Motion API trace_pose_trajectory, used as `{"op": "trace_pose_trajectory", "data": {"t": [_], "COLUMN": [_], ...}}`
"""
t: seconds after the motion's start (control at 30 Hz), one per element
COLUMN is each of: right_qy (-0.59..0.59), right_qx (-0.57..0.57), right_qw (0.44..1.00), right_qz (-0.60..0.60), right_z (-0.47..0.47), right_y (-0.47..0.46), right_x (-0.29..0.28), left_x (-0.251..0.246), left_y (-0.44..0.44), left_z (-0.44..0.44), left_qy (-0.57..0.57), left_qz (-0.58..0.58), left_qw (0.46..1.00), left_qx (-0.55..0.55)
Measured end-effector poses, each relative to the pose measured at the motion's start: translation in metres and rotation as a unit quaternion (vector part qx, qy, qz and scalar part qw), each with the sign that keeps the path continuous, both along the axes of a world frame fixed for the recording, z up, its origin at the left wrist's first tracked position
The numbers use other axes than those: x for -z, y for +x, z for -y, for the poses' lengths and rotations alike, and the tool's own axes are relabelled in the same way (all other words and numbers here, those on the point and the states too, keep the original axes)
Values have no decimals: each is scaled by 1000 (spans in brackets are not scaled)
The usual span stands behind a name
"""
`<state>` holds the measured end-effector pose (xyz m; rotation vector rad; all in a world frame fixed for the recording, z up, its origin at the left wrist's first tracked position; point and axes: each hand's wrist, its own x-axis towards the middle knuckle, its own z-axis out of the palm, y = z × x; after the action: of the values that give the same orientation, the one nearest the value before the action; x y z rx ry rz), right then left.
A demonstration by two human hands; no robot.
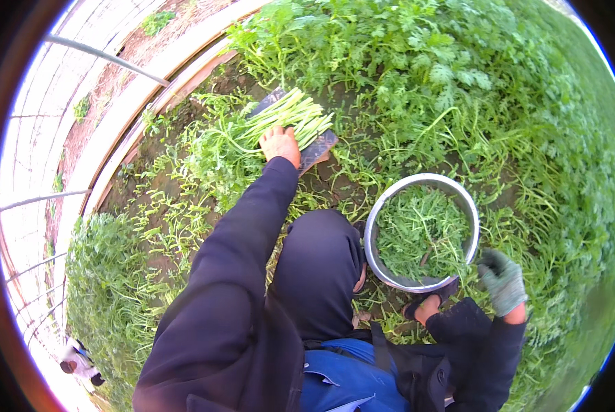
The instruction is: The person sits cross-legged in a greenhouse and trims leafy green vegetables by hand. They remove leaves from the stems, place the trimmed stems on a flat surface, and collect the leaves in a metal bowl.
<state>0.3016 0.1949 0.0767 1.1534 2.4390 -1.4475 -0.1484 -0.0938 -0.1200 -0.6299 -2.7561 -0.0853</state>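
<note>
My bare left hand [280, 144] rests on a bundle of leafy green stalks [297, 116], its fingers over the stems. The cut stem ends point up and to the right, and the leaves spread to the lower left. Under the bundle lies a dark flat board [318, 149]. My right hand [502, 283], in a grey-green knitted glove, is raised just right of a round metal basin [475, 221], its fingers curled. Whether it holds anything cannot be made out. Loose green leaves and sprigs [421, 232] lie inside the basin.
Dense leafy plants [441, 67] grow ahead and to the right. Cut stubble [173, 221] covers the soil at the left, with more plants [106, 268] beyond. Metal greenhouse pipes [106, 57] and a curved edging run along the left. Another person [80, 363] is at the far lower left.
</note>
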Motion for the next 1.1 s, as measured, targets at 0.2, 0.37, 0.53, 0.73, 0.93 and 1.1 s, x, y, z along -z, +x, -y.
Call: {"op": "trace_pose_trajectory", "data": {"t": [0.2,0.37,0.53,0.73,0.93,1.1], "right_qy": [21,26,-37,-1,-47,57], "right_qx": [163,142,66,-175,-149,-140], "right_qw": [984,989,995,985,984,987], "right_qz": [-63,-11,58,4,-82,-56], "right_z": [-58,-60,-21,11,65,105], "right_y": [48,69,34,-126,-343,-438], "right_x": [-22,13,49,87,161,191], "left_x": [-48,-40,18,40,32,28], "left_y": [4,-11,-10,-3,-3,-3], "left_z": [-12,-18,-7,6,8,6], "left_qy": [37,49,73,81,94,88], "left_qz": [116,148,10,-44,-32,-24], "left_qw": [993,988,997,994,992,993], "left_qx": [6,-15,14,66,79,75]}}
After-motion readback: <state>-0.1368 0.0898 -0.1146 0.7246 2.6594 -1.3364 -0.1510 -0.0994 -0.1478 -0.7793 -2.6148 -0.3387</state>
